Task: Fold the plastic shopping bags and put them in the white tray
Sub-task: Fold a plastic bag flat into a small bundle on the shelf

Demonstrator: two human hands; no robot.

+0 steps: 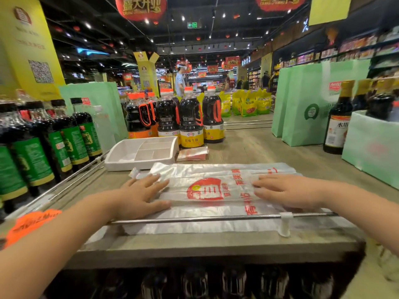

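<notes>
Plastic shopping bag (pixel 216 190) lies flat on shelf top (pixel 248 145) | left hand (pixel 140 195), right hand (pixel 287 190) press its ends, fingers straight | white tray (pixel 121 156) just beyond, left.

Red print on clear plastic

Translucent plastic shopping bag (pixel 216 186) bears a red logo; the rectangular foam tray (pixel 121 158) is white.

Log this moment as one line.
step: flattening | left hand: flat on bag | right hand: flat on bag | tray: behind bag, left
</notes>
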